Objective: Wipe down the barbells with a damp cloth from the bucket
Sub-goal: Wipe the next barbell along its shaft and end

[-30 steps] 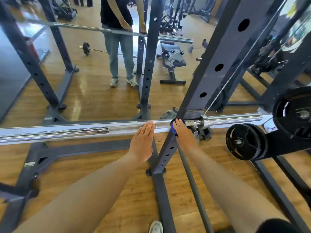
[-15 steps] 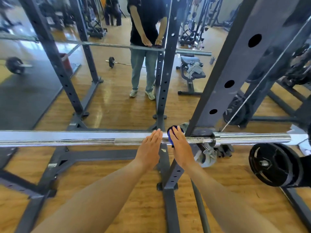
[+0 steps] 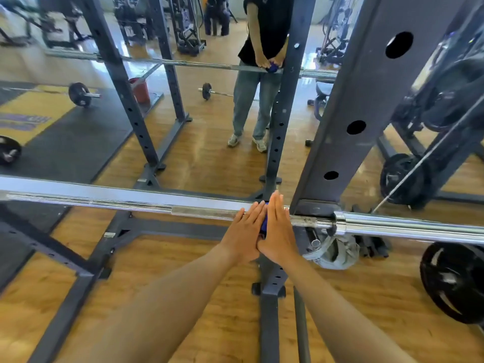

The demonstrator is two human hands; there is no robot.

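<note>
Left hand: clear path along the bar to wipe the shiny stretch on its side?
Probably yes. The left hand already rests on the barbell beside the blue cloth, and nothing sits on the bar leftward. The right hand has the cloth under it, so the cloth would need passing over.

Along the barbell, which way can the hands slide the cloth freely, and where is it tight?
Free: the barbell shaft left of the left hand, bare to the frame edge. Crowded: right of the right hand, where the rack upright and collar stand close. The blue cloth sits between both hands.
</note>
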